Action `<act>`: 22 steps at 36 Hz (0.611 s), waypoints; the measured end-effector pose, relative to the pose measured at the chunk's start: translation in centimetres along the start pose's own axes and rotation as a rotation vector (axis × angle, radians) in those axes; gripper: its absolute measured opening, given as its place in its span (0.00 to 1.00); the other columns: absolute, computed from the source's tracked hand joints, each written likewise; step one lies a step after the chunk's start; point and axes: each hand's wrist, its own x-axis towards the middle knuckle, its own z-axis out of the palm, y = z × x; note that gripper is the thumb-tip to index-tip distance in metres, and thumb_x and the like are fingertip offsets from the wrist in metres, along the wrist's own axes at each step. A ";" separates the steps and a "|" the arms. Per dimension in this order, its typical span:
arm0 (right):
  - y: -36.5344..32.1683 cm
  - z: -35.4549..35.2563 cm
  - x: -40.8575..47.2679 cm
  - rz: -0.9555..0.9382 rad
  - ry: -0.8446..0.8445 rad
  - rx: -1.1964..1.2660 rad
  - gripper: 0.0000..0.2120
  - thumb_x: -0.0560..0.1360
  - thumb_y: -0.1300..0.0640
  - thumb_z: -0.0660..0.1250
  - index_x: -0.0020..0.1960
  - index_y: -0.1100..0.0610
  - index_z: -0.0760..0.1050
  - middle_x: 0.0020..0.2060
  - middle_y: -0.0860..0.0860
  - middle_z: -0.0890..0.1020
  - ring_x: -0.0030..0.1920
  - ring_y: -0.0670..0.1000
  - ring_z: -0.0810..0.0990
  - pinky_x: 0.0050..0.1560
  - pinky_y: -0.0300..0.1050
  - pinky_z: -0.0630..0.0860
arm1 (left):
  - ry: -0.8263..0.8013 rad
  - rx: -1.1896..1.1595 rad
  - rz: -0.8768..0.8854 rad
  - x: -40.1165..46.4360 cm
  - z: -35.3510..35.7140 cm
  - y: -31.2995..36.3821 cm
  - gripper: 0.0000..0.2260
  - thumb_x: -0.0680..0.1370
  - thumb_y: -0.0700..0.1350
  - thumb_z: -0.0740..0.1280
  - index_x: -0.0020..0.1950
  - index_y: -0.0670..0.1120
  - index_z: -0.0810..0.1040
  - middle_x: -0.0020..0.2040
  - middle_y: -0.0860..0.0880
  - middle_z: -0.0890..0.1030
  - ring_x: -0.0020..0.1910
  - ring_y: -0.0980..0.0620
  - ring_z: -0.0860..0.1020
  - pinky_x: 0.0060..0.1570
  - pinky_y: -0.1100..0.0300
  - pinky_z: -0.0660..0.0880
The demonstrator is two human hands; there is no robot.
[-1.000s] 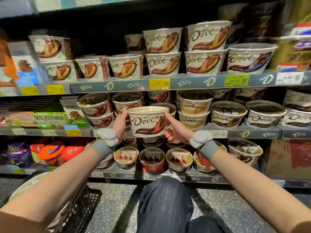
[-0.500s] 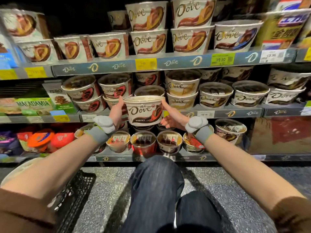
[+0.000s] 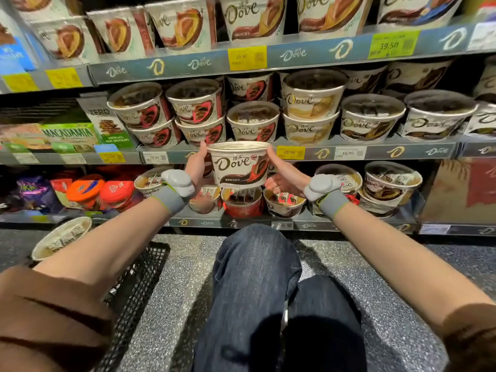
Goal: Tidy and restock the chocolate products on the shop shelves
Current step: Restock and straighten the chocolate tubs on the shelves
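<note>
Far left, down by the floor, a black basket [image 3: 139, 280] sat beside the person's knee, and a tub with wrapped sweets [image 3: 61, 237] showed over its near rim. Above it, at the left end of the middle shelf [image 3: 375, 153], green boxes [image 3: 69, 135] marked Macadamia stood against a Zero carton [image 3: 103, 122]. On the bottom shelf's left end lay orange and red round packs [image 3: 99, 190].

Then the action: the left hand [image 3: 196, 167], wristband [image 3: 171, 200] on, pressed flat against the left wall of a white Dove tub [image 3: 239, 163], fingers straight and pointing up to the rim. The tub was held upright, label forward, just in front of the middle shelf's front edge, below a stacked row of matching tubs [image 3: 204, 114].

The right hand [image 3: 285, 175] cradled the tub's right side, thumb up along the wall, the other fingers loosely curled under the base. So 2 hands, 1 tub, clamped between them.

Right of that, yellow price tags [image 3: 290, 152] sat on the shelf edge, and cream and dark tubs [image 3: 373, 118] lined the middle shelf toward its right end. Below, open-topped tubs [image 3: 391, 181] filled the bottom shelf's right side.
</note>
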 end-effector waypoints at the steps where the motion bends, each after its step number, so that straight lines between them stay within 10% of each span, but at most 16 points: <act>1: 0.2 0.0 0.1 0.000 0.009 0.004 0.42 0.70 0.25 0.50 0.76 0.48 0.54 0.37 0.57 0.79 0.35 0.51 0.77 0.36 0.41 0.74 | -0.006 0.005 -0.004 0.3 -0.2 -0.3 0.29 0.79 0.63 0.54 0.70 0.44 0.69 0.65 0.45 0.76 0.56 0.45 0.78 0.45 0.49 0.79; 5: 1.0 0.2 0.5 0.004 0.007 0.001 0.42 0.72 0.27 0.50 0.77 0.50 0.52 0.35 0.57 0.79 0.35 0.50 0.78 0.36 0.41 0.74 | 0.021 -0.014 -0.031 1.7 -1.1 -1.6 0.33 0.76 0.66 0.57 0.73 0.45 0.66 0.67 0.45 0.74 0.57 0.45 0.78 0.41 0.50 0.80; 11: 1.8 0.9 1.3 0.031 -0.030 -0.001 0.42 0.72 0.27 0.51 0.76 0.52 0.54 0.36 0.58 0.79 0.35 0.52 0.76 0.34 0.41 0.73 | 0.061 0.046 -0.009 1.1 -1.0 -2.2 0.24 0.82 0.56 0.54 0.74 0.45 0.63 0.71 0.46 0.69 0.69 0.45 0.68 0.66 0.40 0.68; 16: 3.1 1.8 2.3 0.047 -0.057 0.004 0.40 0.73 0.28 0.51 0.75 0.54 0.58 0.33 0.56 0.78 0.34 0.52 0.76 0.36 0.42 0.73 | 0.049 0.001 -0.056 1.4 -2.0 -3.7 0.25 0.81 0.60 0.53 0.69 0.44 0.71 0.58 0.46 0.76 0.54 0.46 0.75 0.58 0.43 0.75; 22: 6.0 4.4 3.5 0.143 -0.176 -0.037 0.38 0.71 0.26 0.50 0.69 0.53 0.64 0.43 0.57 0.80 0.45 0.55 0.79 0.47 0.47 0.77 | 0.174 -0.078 -0.061 1.0 -3.6 -8.1 0.23 0.83 0.52 0.54 0.75 0.43 0.60 0.68 0.44 0.70 0.63 0.45 0.72 0.58 0.41 0.73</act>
